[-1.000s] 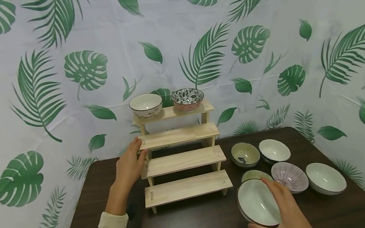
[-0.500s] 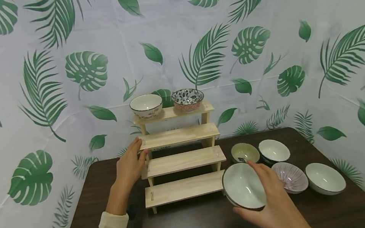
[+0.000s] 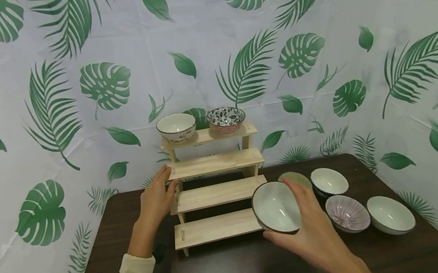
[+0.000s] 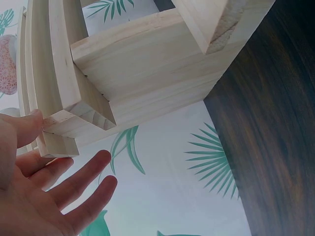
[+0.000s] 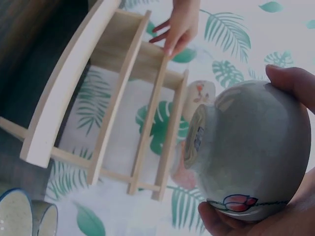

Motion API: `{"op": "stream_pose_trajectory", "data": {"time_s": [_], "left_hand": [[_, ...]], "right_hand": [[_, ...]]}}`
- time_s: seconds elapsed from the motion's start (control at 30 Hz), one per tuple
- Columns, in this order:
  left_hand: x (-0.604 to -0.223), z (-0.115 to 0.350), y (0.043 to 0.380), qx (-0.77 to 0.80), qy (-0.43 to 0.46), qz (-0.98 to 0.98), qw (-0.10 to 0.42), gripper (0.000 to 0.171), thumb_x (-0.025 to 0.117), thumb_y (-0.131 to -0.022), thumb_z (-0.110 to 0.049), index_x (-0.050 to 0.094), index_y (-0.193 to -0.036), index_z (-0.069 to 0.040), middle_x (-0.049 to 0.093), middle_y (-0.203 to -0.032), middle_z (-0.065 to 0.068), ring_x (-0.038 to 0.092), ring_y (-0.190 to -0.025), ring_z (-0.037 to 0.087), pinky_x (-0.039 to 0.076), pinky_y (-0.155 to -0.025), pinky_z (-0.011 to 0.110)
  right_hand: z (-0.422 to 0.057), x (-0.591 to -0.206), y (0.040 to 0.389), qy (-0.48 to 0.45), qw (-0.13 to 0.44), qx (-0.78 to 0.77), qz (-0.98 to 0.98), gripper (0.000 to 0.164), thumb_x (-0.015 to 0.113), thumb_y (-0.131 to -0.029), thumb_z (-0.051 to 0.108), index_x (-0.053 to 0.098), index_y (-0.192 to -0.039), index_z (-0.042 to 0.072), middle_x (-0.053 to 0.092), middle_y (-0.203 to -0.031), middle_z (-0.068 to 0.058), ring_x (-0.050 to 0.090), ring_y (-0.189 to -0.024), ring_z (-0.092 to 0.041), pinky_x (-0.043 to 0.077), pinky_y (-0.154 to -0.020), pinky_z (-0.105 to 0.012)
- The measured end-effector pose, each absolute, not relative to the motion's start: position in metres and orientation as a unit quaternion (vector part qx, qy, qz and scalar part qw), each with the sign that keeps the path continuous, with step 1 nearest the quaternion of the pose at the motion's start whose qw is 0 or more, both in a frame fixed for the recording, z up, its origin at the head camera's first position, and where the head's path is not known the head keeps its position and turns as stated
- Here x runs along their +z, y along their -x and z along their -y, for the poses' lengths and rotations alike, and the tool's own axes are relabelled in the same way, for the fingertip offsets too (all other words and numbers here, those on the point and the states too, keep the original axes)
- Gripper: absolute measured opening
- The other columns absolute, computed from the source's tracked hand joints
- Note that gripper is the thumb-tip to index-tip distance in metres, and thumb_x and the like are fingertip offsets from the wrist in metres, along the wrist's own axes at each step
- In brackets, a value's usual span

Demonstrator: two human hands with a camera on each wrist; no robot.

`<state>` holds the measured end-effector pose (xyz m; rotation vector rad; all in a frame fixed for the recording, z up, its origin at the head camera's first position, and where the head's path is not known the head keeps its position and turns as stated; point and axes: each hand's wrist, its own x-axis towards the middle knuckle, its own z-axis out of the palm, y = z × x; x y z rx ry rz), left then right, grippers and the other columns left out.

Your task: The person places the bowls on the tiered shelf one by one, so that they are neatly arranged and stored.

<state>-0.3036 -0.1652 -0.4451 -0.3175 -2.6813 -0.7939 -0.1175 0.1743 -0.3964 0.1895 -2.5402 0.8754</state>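
In the head view, a four-step wooden display stand (image 3: 216,163) is on the dark table. My left hand (image 3: 155,199) is at the left end of its second step from the top. The left wrist view shows the thumb (image 4: 29,127) over that board's end and the index finger beneath, with the other fingers spread. My right hand (image 3: 316,229) grips a pale bowl (image 3: 276,206) with a brown rim, thumb and fingers on opposite sides. Held above the table in front of the stand's right end, it tilts toward me. Its outside (image 5: 261,142) shows a red painted motif near the rim.
A white bowl (image 3: 176,126) and a black-patterned bowl (image 3: 226,119) stand on the top step. Right of the stand are a green bowl (image 3: 297,178), partly hidden, a white bowl (image 3: 329,181), a pinkish ribbed bowl (image 3: 347,212) and another white one (image 3: 391,214). Leaf-print cloth hangs behind.
My right hand has carried the pale bowl up and left, from over the other bowls to the stand's right end. My left hand has stayed in place.
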Motion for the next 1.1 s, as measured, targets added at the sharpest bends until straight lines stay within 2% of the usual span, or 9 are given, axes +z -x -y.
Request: {"op": "stream_pose_trajectory", "data": {"time_s": [0.17, 0.33, 0.57, 0.77, 0.9, 1.1], "left_hand": [[-0.447, 0.166, 0.305, -0.280, 0.112, 0.940, 0.160, 0.056, 0.055, -0.107, -0.035, 0.047, -0.154, -0.006, 0.039, -0.166, 0.011, 0.051, -0.141, 0.042, 0.045, -0.101, 0.073], [-0.448, 0.166, 0.305, -0.280, 0.113, 0.939, 0.162, 0.055, 0.056, -0.107, -0.035, 0.048, -0.154, -0.006, 0.040, -0.166, 0.011, 0.052, -0.141, 0.041, 0.046, -0.099, 0.072], [-0.448, 0.168, 0.305, -0.277, 0.114, 0.938, 0.174, 0.055, 0.057, -0.107, -0.034, 0.050, -0.152, -0.005, 0.043, -0.164, 0.012, 0.055, -0.138, 0.041, 0.049, -0.097, 0.070], [-0.446, 0.166, 0.304, -0.278, 0.115, 0.938, 0.174, 0.054, 0.057, -0.107, -0.033, 0.050, -0.152, -0.005, 0.043, -0.164, 0.012, 0.054, -0.139, 0.041, 0.049, -0.097, 0.069], [-0.445, 0.166, 0.304, -0.272, 0.116, 0.939, 0.176, 0.054, 0.057, -0.107, -0.033, 0.050, -0.153, -0.005, 0.042, -0.164, 0.012, 0.055, -0.138, 0.041, 0.050, -0.097, 0.069], [-0.445, 0.167, 0.304, -0.269, 0.117, 0.940, 0.176, 0.054, 0.057, -0.107, -0.033, 0.050, -0.153, -0.005, 0.042, -0.164, 0.012, 0.057, -0.136, 0.042, 0.051, -0.095, 0.068]], "right_hand": [[-0.165, -0.393, 0.127, -0.070, 0.209, 0.323, 0.920, 0.114, 0.094, -0.070, 0.047, 0.028, -0.161, 0.037, 0.043, -0.153, -0.005, 0.054, -0.129, -0.034, 0.054, -0.089, -0.057], [-0.158, -0.391, 0.137, -0.068, 0.193, 0.329, 0.922, 0.112, 0.092, -0.072, 0.052, 0.026, -0.161, 0.037, 0.042, -0.153, -0.009, 0.053, -0.131, -0.036, 0.054, -0.090, -0.057], [-0.147, -0.386, 0.154, -0.089, 0.197, 0.334, 0.917, 0.112, 0.092, -0.072, 0.051, 0.028, -0.161, 0.033, 0.041, -0.153, -0.008, 0.050, -0.132, -0.033, 0.053, -0.092, -0.057], [-0.138, -0.384, 0.166, -0.095, 0.192, 0.347, 0.913, 0.112, 0.093, -0.072, 0.049, 0.027, -0.162, 0.035, 0.039, -0.156, -0.009, 0.050, -0.134, -0.034, 0.052, -0.094, -0.060], [-0.131, -0.383, 0.174, -0.095, 0.192, 0.352, 0.911, 0.113, 0.094, -0.071, 0.046, 0.028, -0.162, 0.034, 0.040, -0.154, -0.010, 0.052, -0.131, -0.035, 0.054, -0.092, -0.059], [-0.122, -0.385, 0.188, -0.098, 0.191, 0.349, 0.912, 0.113, 0.093, -0.070, 0.051, 0.028, -0.161, 0.037, 0.044, -0.149, -0.010, 0.056, -0.125, -0.034, 0.056, -0.086, -0.054]]}}
